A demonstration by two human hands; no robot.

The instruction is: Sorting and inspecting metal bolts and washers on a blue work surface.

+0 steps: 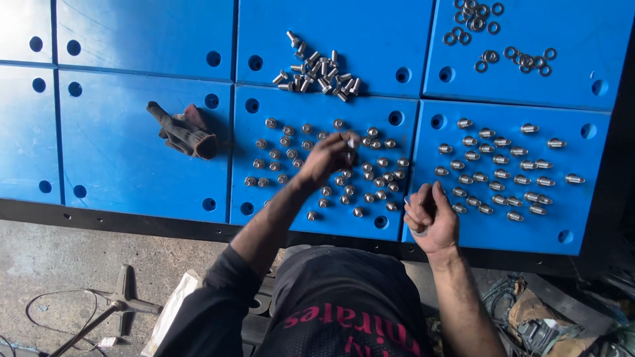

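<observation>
Here the left hand [329, 158] reached over the middle blue panel [278, 198], fingers [349, 141] pinched on one small steel bolt [351, 139] above the standing bolts [370, 165]. The right hand [431, 215] sat curled at the panel edge, grasping what looked like a metal washer [419, 232]. Judged: bolt light, rigid, smooth and likely slippery; best taken by its shank, fingertip pinch. Loose bolt pile [317, 71] and spare washers [493, 36] lay on the farther panels; a dark glove [183, 130] lay apart at left
</observation>
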